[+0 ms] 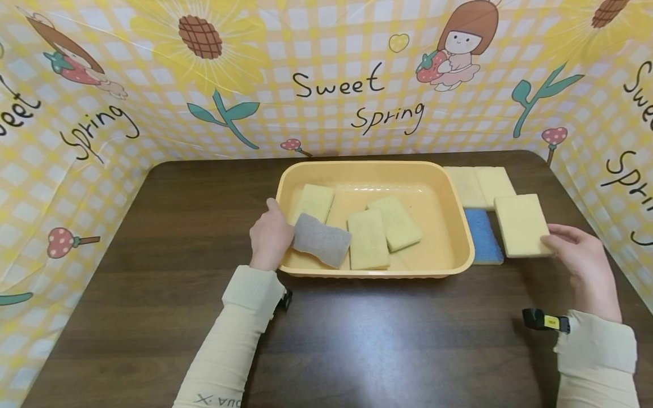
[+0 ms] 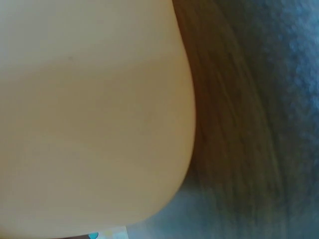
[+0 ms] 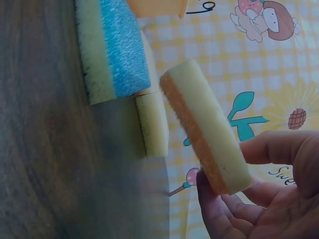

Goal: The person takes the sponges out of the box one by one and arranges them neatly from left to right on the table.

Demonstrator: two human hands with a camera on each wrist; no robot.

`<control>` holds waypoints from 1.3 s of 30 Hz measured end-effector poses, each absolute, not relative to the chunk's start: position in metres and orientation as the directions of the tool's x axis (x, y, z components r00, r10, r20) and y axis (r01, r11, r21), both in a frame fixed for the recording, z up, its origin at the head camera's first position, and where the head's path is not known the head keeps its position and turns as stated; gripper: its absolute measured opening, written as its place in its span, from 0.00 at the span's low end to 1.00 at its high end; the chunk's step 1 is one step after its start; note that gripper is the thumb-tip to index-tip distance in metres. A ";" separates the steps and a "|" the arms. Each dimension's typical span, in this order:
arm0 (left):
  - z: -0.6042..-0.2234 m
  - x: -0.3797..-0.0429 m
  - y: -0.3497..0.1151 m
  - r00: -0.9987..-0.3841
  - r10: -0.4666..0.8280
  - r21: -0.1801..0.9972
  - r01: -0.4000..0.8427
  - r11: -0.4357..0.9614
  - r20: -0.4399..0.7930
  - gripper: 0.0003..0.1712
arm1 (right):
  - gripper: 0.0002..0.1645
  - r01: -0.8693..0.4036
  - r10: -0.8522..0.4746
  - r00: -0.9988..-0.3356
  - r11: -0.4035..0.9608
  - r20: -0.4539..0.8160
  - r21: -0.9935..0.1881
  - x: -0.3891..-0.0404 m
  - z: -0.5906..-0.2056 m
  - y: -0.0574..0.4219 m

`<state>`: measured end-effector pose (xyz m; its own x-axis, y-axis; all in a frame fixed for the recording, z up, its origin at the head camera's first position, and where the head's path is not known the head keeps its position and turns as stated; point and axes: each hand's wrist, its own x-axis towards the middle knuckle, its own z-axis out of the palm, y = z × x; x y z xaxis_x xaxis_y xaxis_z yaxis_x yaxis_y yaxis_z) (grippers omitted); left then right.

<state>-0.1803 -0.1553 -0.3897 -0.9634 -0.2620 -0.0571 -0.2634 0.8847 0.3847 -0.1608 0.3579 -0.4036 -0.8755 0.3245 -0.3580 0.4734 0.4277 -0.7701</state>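
Observation:
At the right, my right hand (image 1: 584, 255) pinches a sponge (image 1: 521, 225) by its near right corner. Raised off the table, this sponge shows a pale yellow side and, in the right wrist view, an orange scouring layer (image 3: 194, 137). A blue-topped sponge (image 1: 483, 237) lies on the table beside it, with pale yellow sponges (image 1: 466, 184) behind. My left hand (image 1: 270, 238) grips the left rim of the yellow plastic tray (image 1: 423, 273), its curled fingers partly hidden. Inside the tray are several pale yellow sponges (image 1: 368, 241) and a bent grey scouring pad (image 1: 320, 239), close to the left hand.
The dark wooden table (image 1: 367, 340) runs back to a yellow checked cloth (image 1: 326, 68) that stands as a wall behind and at both sides. Close against the tray's right wall lie the loose sponges.

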 end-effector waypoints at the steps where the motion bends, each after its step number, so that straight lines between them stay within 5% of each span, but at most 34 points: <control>1: -0.390 -0.180 -0.155 -0.963 -0.263 0.386 -0.264 0.884 -0.058 0.21 | 0.20 0.473 0.336 -0.875 0.438 -0.349 -0.764 -0.165 -0.413 0.364; 7: -0.391 -0.180 -0.156 -0.962 -0.268 0.386 -0.268 0.883 -0.057 0.22 | 0.36 0.508 0.386 -0.855 0.496 -0.346 -0.704 -0.182 -0.456 0.392; 13: -0.389 -0.180 -0.155 -0.961 -0.269 0.385 -0.275 0.881 -0.069 0.23 | 0.34 0.538 0.350 -0.841 0.465 -0.411 -0.704 -0.165 -0.414 0.361; 16: -0.389 -0.180 -0.155 -0.961 -0.268 0.386 -0.275 0.880 -0.072 0.23 | 0.22 0.547 0.346 -0.835 0.441 -0.427 -0.712 -0.161 -0.408 0.356; 20: -0.388 -0.180 -0.155 -0.961 -0.268 0.386 -0.274 0.881 -0.071 0.22 | 0.20 0.548 0.335 -0.835 0.444 -0.436 -0.709 -0.160 -0.406 0.354; 23: -0.388 -0.180 -0.155 -0.961 -0.268 0.384 -0.276 0.881 -0.074 0.22 | 0.33 0.548 0.312 -0.837 0.465 -0.450 -0.696 -0.158 -0.403 0.354; 33: -0.388 -0.180 -0.155 -0.961 -0.268 0.381 -0.275 0.883 -0.074 0.22 | 0.26 0.612 0.350 -0.791 0.426 -0.502 -0.667 -0.164 -0.416 0.362; 39: -0.388 -0.180 -0.155 -0.962 -0.266 0.384 -0.272 0.882 -0.070 0.22 | 0.38 0.594 0.341 -0.804 0.449 -0.487 -0.668 -0.162 -0.409 0.355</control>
